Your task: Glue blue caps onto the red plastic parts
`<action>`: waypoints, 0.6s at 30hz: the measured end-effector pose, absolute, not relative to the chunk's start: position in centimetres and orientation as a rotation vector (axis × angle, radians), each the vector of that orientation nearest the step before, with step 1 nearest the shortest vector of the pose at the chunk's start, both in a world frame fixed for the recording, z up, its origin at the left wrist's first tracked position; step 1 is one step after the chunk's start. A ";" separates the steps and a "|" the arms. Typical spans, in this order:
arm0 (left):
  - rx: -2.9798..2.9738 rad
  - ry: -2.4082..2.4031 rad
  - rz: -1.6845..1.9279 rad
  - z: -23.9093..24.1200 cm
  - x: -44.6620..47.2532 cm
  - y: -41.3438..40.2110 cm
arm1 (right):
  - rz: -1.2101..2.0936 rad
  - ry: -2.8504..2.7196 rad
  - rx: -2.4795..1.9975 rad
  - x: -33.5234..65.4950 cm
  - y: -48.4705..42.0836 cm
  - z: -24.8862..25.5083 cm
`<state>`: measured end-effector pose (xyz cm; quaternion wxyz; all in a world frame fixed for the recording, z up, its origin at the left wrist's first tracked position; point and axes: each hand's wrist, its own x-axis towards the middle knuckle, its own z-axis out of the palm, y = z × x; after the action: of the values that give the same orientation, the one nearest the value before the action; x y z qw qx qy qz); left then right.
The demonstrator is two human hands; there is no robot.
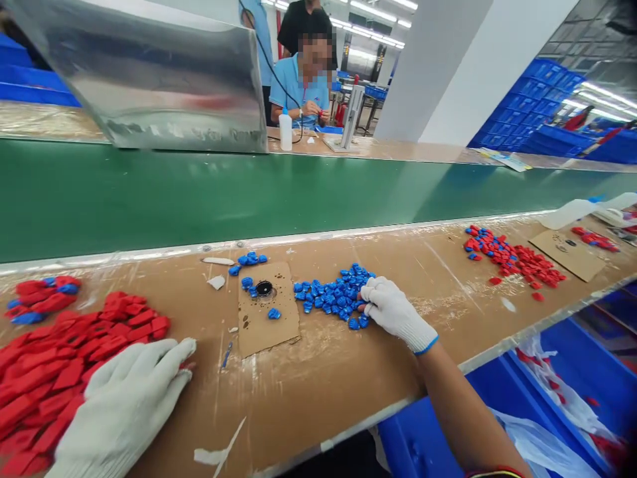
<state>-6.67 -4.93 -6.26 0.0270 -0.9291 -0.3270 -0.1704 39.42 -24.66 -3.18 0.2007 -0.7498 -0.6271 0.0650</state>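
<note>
Both my hands wear white knit gloves. My left hand (127,401) lies on a big heap of red plastic parts (54,372) at the near left, fingers stretched forward and lying together. My right hand (393,310) rests at the right edge of a pile of small blue parts (331,295), fingers curled into the pile; I cannot see if they pinch a piece. A piece of cardboard with a black round fixture (263,288) lies between the two piles, a few blue parts on it.
A green conveyor belt (249,192) runs behind the brown bench (323,372). More red parts (517,259) lie at the right, another cardboard pad (572,252) beyond. A person in a blue shirt (301,83) works across the belt. Blue bins (497,411) stand below the bench edge.
</note>
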 end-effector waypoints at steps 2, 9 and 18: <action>-2.756 -0.935 -0.446 -5.3 -5.7 -5.2 | 0.155 -1.695 -2.050 39.5 -24.6 -3.2; -2.790 -1.009 -0.461 -4.0 -3.4 -4.9 | 0.273 -1.457 -1.688 37.2 -20.9 0.5; -2.414 -2.120 -2.678 1.8 5.0 -1.4 | 0.576 -1.760 -1.256 31.2 -9.2 5.2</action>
<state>5.00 -1.38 1.84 -0.4972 -0.5007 -0.4398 -0.5556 31.22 -9.22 5.24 0.4369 -0.5048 -0.7075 0.2317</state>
